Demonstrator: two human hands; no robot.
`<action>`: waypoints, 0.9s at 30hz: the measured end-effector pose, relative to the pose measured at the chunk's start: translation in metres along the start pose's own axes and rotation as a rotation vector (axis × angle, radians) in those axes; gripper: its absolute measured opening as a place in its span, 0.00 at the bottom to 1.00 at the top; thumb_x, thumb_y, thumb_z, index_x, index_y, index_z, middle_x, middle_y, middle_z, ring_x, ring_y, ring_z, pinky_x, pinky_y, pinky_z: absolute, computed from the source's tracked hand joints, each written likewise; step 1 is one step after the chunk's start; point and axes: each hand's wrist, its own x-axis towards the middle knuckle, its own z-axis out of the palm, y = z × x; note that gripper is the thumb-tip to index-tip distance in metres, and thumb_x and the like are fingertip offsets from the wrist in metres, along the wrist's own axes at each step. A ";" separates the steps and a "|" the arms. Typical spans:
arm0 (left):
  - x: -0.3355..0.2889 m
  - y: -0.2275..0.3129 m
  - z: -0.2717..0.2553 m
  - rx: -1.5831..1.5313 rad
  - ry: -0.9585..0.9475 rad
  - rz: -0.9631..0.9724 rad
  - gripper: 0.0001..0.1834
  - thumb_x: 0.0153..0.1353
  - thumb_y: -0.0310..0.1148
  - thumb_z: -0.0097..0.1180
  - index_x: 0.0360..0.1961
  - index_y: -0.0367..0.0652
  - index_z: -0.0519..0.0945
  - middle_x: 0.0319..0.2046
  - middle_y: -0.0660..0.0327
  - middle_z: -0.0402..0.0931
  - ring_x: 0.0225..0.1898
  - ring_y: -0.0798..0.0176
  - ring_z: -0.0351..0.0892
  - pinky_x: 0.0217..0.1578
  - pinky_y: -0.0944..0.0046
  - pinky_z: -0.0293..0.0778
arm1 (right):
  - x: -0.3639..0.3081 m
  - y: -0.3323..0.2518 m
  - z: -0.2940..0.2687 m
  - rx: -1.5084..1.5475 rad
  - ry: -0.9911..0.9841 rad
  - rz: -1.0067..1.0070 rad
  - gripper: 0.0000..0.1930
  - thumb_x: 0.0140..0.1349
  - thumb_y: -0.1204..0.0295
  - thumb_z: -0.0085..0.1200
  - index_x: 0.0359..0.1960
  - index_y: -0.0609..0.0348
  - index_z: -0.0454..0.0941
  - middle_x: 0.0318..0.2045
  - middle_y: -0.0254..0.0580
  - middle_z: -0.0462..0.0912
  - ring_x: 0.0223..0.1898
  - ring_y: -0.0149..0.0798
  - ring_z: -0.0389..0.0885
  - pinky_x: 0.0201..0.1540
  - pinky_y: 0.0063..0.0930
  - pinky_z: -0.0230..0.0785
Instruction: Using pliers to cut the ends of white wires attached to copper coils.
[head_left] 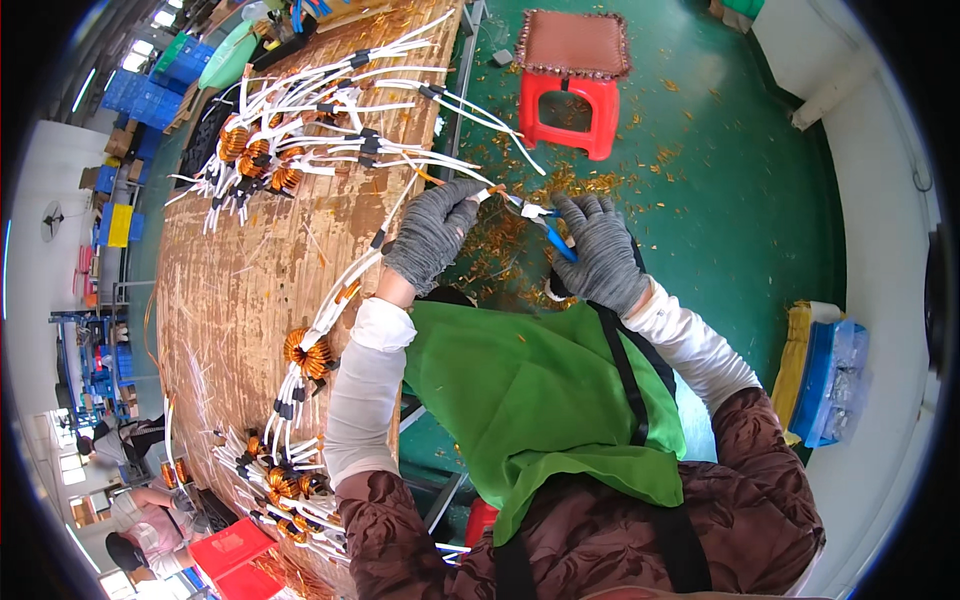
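— Beyond the table's [230,290] right edge, how are the hands holding?
— The left hand [432,230] sits at nine o'clock, thumb and fingers closed in a pinch on a wire end [496,189]. The right hand [602,240] sits at three, fingers curled round blue-handled pliers [561,243], the nose at the wire. How far the blades gape, I can't tell.
— Any advice?
— I'd pinch near the tip, keep the wire straight, and squeeze lightly, so the metal probably isn't nicked.
— And the coil?
— A copper coil [306,352] lies on the table at eight o'clock, its white wires [362,263] running up beside the left hand. Leave them slack, or it may drag.
— Farther out?
— Other coils [254,157] between nine and ten, a red stool [600,120] at one.
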 end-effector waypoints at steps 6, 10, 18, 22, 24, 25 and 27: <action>-0.003 0.001 -0.006 -0.052 -0.046 -0.045 0.13 0.60 0.23 0.47 0.46 0.35 0.75 0.33 0.60 0.77 0.33 0.71 0.72 0.36 0.72 0.71 | 0.012 -0.008 0.015 0.158 0.030 -0.022 0.32 0.39 0.70 0.56 0.52 0.63 0.67 0.39 0.55 0.71 0.43 0.56 0.68 0.47 0.44 0.63; -0.002 0.004 -0.004 -0.096 -0.040 -0.022 0.13 0.60 0.24 0.47 0.46 0.34 0.75 0.33 0.60 0.77 0.33 0.71 0.72 0.36 0.71 0.71 | 0.020 -0.012 0.017 0.152 0.050 -0.056 0.31 0.41 0.70 0.56 0.52 0.63 0.67 0.37 0.55 0.71 0.41 0.55 0.68 0.46 0.43 0.63; -0.004 0.010 0.013 0.013 0.123 0.053 0.09 0.57 0.27 0.52 0.37 0.34 0.78 0.24 0.55 0.78 0.24 0.63 0.76 0.27 0.65 0.70 | 0.023 -0.017 0.021 0.136 0.137 -0.071 0.26 0.43 0.73 0.55 0.49 0.62 0.70 0.30 0.47 0.74 0.32 0.48 0.74 0.34 0.39 0.69; -0.005 0.000 0.011 0.211 0.162 0.124 0.09 0.56 0.28 0.52 0.36 0.34 0.78 0.24 0.52 0.77 0.24 0.61 0.77 0.27 0.65 0.71 | 0.020 -0.017 0.001 1.343 -0.602 0.559 0.15 0.53 0.70 0.54 0.40 0.66 0.74 0.19 0.31 0.74 0.17 0.24 0.71 0.20 0.18 0.62; -0.008 -0.001 0.005 -0.054 0.105 0.059 0.10 0.56 0.30 0.54 0.34 0.33 0.79 0.25 0.55 0.78 0.26 0.64 0.78 0.28 0.66 0.72 | 0.020 -0.019 -0.001 1.193 -0.559 0.429 0.19 0.49 0.71 0.54 0.43 0.67 0.72 0.21 0.34 0.74 0.22 0.30 0.73 0.23 0.23 0.65; -0.008 0.000 0.000 -0.053 0.110 0.056 0.10 0.56 0.30 0.54 0.34 0.33 0.79 0.25 0.55 0.78 0.26 0.64 0.78 0.28 0.66 0.72 | 0.020 -0.019 -0.001 1.044 -0.511 0.301 0.23 0.46 0.72 0.55 0.46 0.68 0.70 0.23 0.38 0.74 0.26 0.35 0.75 0.27 0.28 0.67; -0.007 0.006 -0.013 -0.440 -0.068 -0.266 0.15 0.52 0.32 0.57 0.39 0.32 0.78 0.30 0.58 0.80 0.24 0.75 0.72 0.24 0.76 0.67 | 0.025 -0.011 0.009 0.642 -0.216 -0.041 0.27 0.44 0.72 0.55 0.50 0.67 0.67 0.28 0.43 0.73 0.31 0.40 0.74 0.32 0.32 0.67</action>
